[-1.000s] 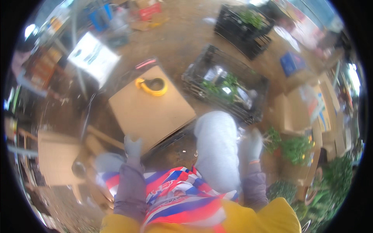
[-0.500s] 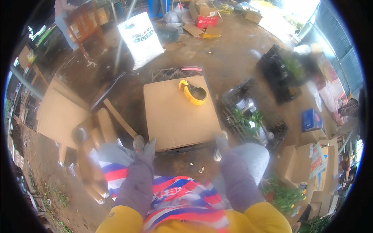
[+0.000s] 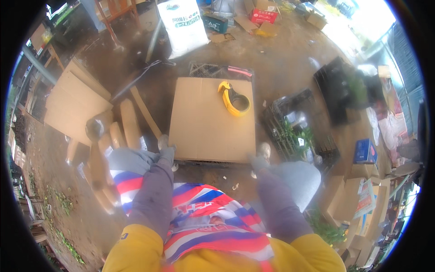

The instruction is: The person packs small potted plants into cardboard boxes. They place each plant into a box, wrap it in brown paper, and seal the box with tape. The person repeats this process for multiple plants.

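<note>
Around me I see brown floor [image 3: 283,59] (patchy, darkened in places), a wooden chair [image 3: 118,14] far left, a bluish wall [image 3: 404,63] and bright daylight [image 3: 355,25] far right.

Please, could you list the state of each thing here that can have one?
Cardboard: flat, on a crate
Tape dispenser: lying on the cardboard
Left hand: gloved, at cardboard's near left corner
Right hand: gloved, at near right corner
White bag: standing upright
Nearer right crate: open, holding plants

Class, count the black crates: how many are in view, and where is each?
3: a centre crate mostly covered by cardboard, a right crate holding plants, and a far-right crate beyond it. Others may be hidden.
</note>
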Demonstrator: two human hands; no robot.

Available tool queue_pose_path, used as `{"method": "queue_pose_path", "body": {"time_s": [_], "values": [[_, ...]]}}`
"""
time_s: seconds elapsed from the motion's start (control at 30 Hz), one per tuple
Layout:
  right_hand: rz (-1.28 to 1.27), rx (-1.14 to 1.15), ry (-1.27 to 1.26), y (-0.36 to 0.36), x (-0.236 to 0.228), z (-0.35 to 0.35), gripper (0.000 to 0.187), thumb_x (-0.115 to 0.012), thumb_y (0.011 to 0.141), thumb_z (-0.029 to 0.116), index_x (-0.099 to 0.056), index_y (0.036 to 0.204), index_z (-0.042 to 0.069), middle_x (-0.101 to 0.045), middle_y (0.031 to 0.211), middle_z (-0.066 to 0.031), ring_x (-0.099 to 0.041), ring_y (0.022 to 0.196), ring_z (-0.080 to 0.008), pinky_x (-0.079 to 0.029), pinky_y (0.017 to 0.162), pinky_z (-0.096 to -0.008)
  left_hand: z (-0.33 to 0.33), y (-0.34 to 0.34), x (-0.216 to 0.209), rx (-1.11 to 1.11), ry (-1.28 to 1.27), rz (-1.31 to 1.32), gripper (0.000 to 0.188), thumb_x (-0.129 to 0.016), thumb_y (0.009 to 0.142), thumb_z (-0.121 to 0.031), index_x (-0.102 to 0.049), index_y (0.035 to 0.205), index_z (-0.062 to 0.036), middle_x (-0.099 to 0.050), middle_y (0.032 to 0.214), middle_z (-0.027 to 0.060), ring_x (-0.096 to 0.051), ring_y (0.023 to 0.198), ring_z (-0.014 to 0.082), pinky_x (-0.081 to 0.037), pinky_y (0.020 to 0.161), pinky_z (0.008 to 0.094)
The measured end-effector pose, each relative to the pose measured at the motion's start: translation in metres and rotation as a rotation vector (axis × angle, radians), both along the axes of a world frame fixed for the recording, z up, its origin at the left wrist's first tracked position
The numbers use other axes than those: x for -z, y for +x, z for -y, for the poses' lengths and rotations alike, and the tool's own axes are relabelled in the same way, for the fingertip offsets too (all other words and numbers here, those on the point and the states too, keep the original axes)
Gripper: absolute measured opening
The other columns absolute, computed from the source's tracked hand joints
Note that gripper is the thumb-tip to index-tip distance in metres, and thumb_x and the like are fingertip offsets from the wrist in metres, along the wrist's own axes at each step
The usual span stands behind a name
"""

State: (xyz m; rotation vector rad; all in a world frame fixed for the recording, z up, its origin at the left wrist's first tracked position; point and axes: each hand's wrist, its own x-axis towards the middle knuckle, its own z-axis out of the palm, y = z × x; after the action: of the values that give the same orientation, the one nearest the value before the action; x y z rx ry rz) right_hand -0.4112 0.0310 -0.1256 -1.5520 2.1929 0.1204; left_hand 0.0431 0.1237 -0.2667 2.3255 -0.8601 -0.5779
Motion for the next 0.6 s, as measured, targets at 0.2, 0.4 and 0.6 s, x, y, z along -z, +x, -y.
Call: {"method": "queue_pose_path", "body": {"time_s": [0.2,0.4,0.6], "values": [[0.144,-0.164,-0.164,0.01,-0.019,-0.007,0.04,-0.068,0.084,0.04,-0.069,0.105,0.005,-0.072,0.108,-0.0164,-0.068,0.101,-0.0342,-0.053,0.083,-0.0456,0.009,0.017,0.017,0.254,0.096,0.433,0.072,-0.067,0.086,-0.026,-0.043,0.148,-0.0007,-0.044,0.151,0.0199,-0.038,0.143,0.0345,-0.031,0.119,0.0384],[0.083,-0.236,-0.141,-0.029,0.033,-0.008,0.02,-0.065,0.086,0.027,-0.072,0.095,0.011,-0.072,0.094,-0.0121,-0.069,0.085,-0.0274,-0.052,0.07,-0.0404,0.007,-0.014,-0.066,0.058,-0.295,0.081,0.074,-0.072,0.081,-0.031,-0.047,0.144,-0.0029,-0.048,0.147,0.0189,-0.039,0.141,0.0354,-0.031,0.118,0.0401],[-0.625,-0.884,-0.093,-0.048,0.021,0.008,0.016,-0.061,0.089,0.016,-0.071,0.102,0.012,-0.072,0.093,-0.0089,-0.07,0.082,-0.0226,-0.053,0.066,-0.039,0.014,-0.126,-0.206,1.012,0.109,0.623,0.103,-0.086,0.068,-0.045,-0.038,0.152,-0.0107,-0.036,0.159,0.0105,-0.027,0.149,0.0306,-0.026,0.118,0.0551]]}}
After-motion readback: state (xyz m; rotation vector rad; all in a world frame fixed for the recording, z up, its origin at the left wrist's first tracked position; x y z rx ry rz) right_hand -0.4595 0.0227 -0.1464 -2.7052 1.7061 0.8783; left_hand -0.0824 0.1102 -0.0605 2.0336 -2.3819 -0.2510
